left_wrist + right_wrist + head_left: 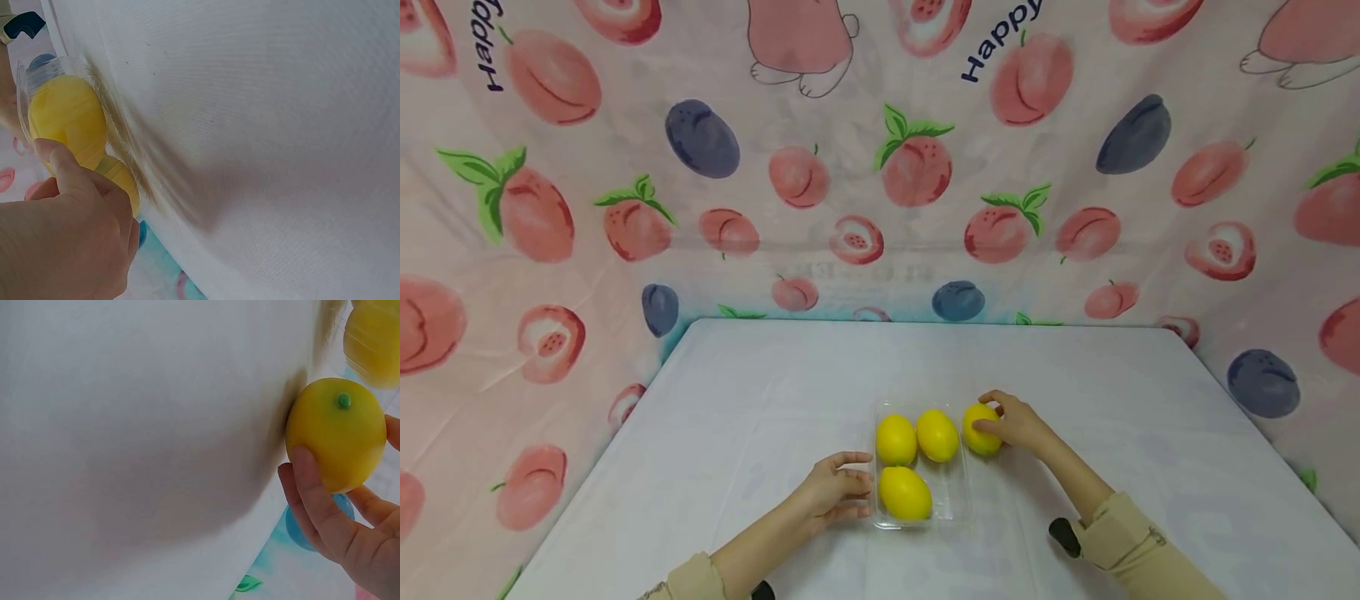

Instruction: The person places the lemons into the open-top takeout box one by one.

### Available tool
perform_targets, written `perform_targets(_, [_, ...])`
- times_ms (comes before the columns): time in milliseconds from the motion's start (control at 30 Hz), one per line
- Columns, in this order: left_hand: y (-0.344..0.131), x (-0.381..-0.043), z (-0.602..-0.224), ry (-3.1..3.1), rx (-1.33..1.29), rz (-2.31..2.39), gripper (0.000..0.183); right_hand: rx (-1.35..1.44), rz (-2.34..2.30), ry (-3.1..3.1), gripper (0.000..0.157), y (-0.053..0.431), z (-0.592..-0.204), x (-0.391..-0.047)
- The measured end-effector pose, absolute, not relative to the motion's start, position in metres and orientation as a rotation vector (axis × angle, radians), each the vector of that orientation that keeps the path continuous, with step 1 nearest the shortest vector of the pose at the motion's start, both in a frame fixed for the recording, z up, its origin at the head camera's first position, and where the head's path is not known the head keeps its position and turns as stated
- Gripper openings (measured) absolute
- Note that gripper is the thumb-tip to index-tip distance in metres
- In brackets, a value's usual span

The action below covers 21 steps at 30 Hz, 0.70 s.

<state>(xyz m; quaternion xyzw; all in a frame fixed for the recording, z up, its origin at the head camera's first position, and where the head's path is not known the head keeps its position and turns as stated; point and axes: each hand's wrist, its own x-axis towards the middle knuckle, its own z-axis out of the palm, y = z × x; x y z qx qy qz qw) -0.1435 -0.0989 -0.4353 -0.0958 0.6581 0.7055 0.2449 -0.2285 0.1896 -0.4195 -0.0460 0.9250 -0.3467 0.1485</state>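
Three yellow lemons sit in a clear plastic box (951, 500): two side by side at its far end, and one lemon (906, 493) at the near left. My left hand (833, 493) is at the box's left wall, fingers spread along it with the tips right at the side. In the left wrist view, a fingertip overlaps the wall in front of a lemon (67, 119). Just right of the box, my right hand (1017, 425) holds another lemon (979, 433) between thumb and fingers. In the right wrist view this lemon (337, 434) shows a green stem nub, close over the tabletop.
A white cloth covers the table (760, 375). Behind it and at both sides hangs a fruit-print curtain (850, 192). A dark strap piece (1064, 537) shows beside the right sleeve (1120, 533), and another by the left sleeve.
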Motion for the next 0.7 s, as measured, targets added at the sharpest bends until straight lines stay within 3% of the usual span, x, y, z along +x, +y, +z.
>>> perform_targets(700, [-0.0965,-0.1422,-0.4350,1.800,-0.268,1.940,0.041,-0.155,-1.057,2.681,0.048,0.1959,-0.4127,-0.2204])
